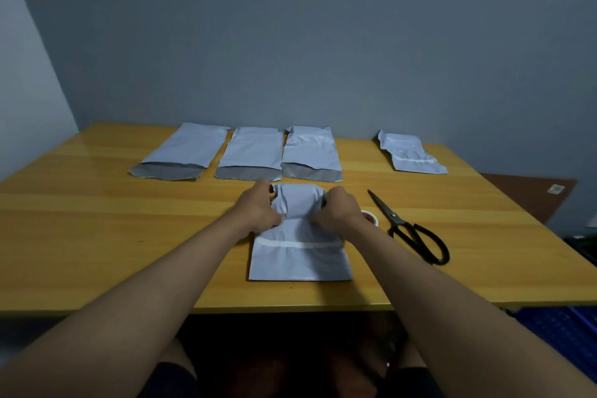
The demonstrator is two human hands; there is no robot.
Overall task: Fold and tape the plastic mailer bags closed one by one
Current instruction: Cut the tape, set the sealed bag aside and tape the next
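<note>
A white plastic mailer bag lies in front of me on the wooden table, its white strip across the near part. My left hand grips the bag's far left side and my right hand grips its far right side. The far portion of the bag bunches up between them. A roll of tape sits just right of my right wrist, partly hidden by it. Black scissors lie to the right of the roll.
Three open mailer bags lie side by side at the back of the table. A folded mailer lies apart at the back right. The grey wall stands right behind the table. A blue crate sits low at the right.
</note>
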